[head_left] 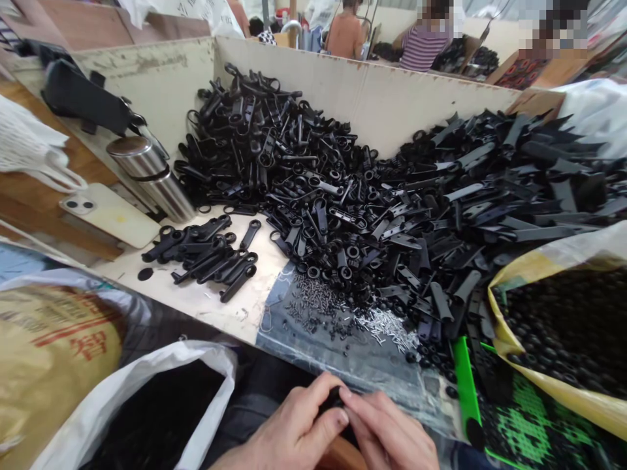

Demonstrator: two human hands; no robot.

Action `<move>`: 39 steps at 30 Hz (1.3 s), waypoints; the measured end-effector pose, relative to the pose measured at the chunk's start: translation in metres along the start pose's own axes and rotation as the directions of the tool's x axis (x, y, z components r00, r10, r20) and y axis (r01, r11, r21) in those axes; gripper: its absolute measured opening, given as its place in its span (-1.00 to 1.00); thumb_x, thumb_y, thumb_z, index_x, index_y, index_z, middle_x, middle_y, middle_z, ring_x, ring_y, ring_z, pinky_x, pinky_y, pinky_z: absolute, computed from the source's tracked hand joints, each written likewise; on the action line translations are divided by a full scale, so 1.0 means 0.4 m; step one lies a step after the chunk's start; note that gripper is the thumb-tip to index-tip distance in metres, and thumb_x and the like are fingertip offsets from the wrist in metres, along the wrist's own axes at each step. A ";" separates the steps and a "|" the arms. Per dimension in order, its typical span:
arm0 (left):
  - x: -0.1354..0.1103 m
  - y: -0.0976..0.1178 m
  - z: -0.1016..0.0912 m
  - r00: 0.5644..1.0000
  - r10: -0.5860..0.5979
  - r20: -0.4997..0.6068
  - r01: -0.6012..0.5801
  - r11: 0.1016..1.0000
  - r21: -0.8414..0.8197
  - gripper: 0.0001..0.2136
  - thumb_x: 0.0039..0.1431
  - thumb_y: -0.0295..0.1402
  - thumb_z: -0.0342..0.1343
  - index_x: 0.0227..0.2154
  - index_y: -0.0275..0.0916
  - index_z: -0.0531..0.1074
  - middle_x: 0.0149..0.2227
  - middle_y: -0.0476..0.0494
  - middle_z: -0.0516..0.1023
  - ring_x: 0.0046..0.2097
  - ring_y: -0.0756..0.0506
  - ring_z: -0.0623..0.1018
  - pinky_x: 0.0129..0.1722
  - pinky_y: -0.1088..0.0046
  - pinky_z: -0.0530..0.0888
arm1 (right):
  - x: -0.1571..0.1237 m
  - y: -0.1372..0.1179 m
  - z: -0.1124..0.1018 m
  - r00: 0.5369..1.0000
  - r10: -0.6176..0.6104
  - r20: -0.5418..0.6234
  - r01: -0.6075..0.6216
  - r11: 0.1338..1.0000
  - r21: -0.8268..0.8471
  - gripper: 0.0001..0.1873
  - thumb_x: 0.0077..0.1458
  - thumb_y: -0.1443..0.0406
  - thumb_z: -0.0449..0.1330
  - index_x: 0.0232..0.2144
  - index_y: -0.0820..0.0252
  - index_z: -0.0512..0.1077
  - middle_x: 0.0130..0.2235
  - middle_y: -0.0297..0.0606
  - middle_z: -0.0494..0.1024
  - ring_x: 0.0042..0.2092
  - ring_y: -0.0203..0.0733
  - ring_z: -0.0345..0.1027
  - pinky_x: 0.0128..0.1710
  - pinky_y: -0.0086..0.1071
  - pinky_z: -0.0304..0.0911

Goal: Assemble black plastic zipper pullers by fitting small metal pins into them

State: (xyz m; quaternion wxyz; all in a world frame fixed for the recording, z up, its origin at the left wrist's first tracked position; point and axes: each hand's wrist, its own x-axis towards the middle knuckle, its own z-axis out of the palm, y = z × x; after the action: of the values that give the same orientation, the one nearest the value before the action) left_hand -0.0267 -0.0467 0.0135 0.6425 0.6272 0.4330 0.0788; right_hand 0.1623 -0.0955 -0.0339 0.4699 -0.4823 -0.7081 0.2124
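My left hand [289, 424] and my right hand [386, 434] meet at the bottom of the view, pinching a small black plastic part [333, 397] between their fingers. Most of that part is hidden by my fingers. Beyond them, a large heap of black plastic zipper-pull-like pieces [313, 189] covers the cardboard-walled bench [206, 287]. Small dark pins [313, 307] and shiny metal pins [386, 324] lie scattered on a grey plastic sheet [343, 356] nearest my hands. A smaller group of black pieces [206, 254] sits apart on the left.
A yellow-lined sack of black rings [563, 326] stands at right, and a white bag of black parts [157, 418] at left. A steel flask [151, 176], phone [110, 215] and green strip [465, 385] lie nearby. Several people [424, 42] sit beyond the cardboard wall [362, 98].
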 end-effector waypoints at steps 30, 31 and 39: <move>0.007 0.028 -0.051 0.972 -0.236 -0.009 0.191 0.811 -0.553 -0.26 0.15 -0.03 0.20 0.25 -0.39 0.13 -0.58 0.12 0.45 -0.62 0.07 0.30 -0.53 0.53 0.22 | 0.176 0.013 0.044 0.912 0.317 0.261 -0.391 0.866 0.312 -0.68 0.38 0.12 0.16 -0.07 0.09 0.66 -0.23 -0.20 0.54 -0.29 -0.20 0.50 -0.33 -0.41 0.46; 0.002 0.032 -0.052 0.972 -0.236 0.005 0.193 0.785 -0.588 -0.17 0.14 -0.02 0.21 0.31 -0.42 0.04 -0.56 0.10 0.47 -0.62 0.08 0.30 -0.50 0.52 0.21 | 0.178 0.013 0.043 0.905 0.315 0.286 -0.400 0.858 0.323 -0.67 0.39 0.12 0.14 -0.06 0.09 0.65 -0.25 -0.20 0.54 -0.29 -0.20 0.50 -0.33 -0.42 0.46; -0.005 0.015 -0.043 0.954 -0.298 0.047 0.239 0.654 -0.718 0.09 0.05 0.00 0.26 0.41 -0.47 -0.27 -0.57 0.08 0.52 -0.64 0.11 0.16 -0.50 0.52 0.10 | 0.166 0.030 0.028 0.868 0.289 0.404 -0.412 0.873 0.261 -0.66 0.36 0.10 0.19 0.05 0.10 0.59 -0.24 -0.26 0.52 -0.36 -0.27 0.40 -0.35 -0.42 0.37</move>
State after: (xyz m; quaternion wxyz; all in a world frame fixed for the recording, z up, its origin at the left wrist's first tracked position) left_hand -0.0366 -0.0342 0.0225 0.8231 0.2532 0.4795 0.1685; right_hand 0.1522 -0.0296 -0.0176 0.3639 -0.4704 -0.6322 0.4966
